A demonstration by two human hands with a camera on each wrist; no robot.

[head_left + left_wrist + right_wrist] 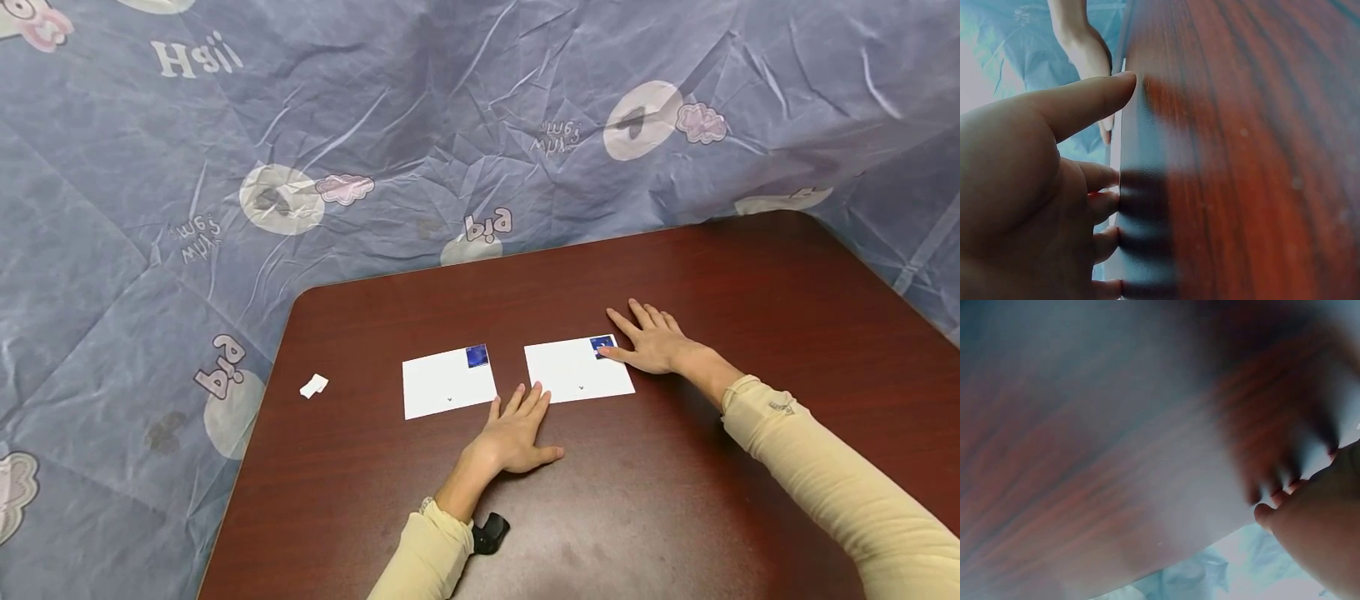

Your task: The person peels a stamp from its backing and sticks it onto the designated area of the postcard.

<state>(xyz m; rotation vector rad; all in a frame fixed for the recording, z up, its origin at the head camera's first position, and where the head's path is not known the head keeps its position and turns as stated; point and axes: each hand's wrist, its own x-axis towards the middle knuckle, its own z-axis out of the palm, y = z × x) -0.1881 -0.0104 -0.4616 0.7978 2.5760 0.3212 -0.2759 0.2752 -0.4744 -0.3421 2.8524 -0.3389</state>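
Two flat white envelopes lie side by side on the table, the left envelope (442, 387) and the right envelope (562, 371). Each has a dark blue stamp-like square at its upper right corner and a small dark mark near its lower edge. My right hand (651, 346) is spread at the right envelope, its thumb over the blue square (601, 343) and its other fingers beyond the edge. My left hand (513, 437) lies with straight fingers, tips by the right envelope's lower left corner and the left envelope's lower right corner. Neither hand grips anything.
A small crumpled white scrap (313, 386) lies near the left edge of the brown wooden table (360, 500). A black device (491, 533) sits at the left wrist. Blue-grey printed fabric (420, 108) hangs behind the table and down its sides.
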